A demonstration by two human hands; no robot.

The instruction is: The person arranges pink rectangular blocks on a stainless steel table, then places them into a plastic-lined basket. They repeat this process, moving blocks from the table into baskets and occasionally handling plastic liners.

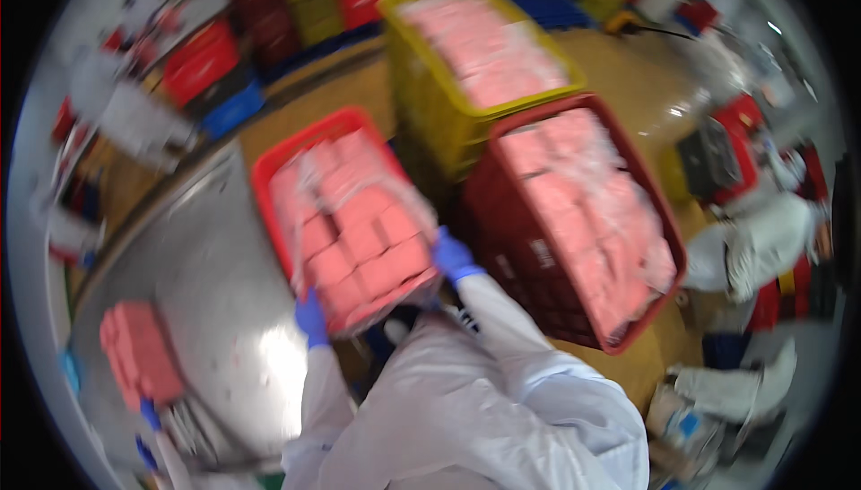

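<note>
A red crate (269, 167) lined with clear plastic holds several pink blocks (359, 239) and is tilted toward me. My left hand (311, 320), in a blue glove, grips the crate's near left corner. Gloved in blue too, my right hand (453, 257) grips its near right corner. Both arms are in white sleeves. The picture is blurred by motion.
A dark red crate (529, 266) and a yellow crate (421, 86), both full of pink blocks, stand to the right. A steel table (215, 266) lies at left, with a pink block stack (139, 355) and another person's blue-gloved hand (150, 416). People in white (762, 248) work at right.
</note>
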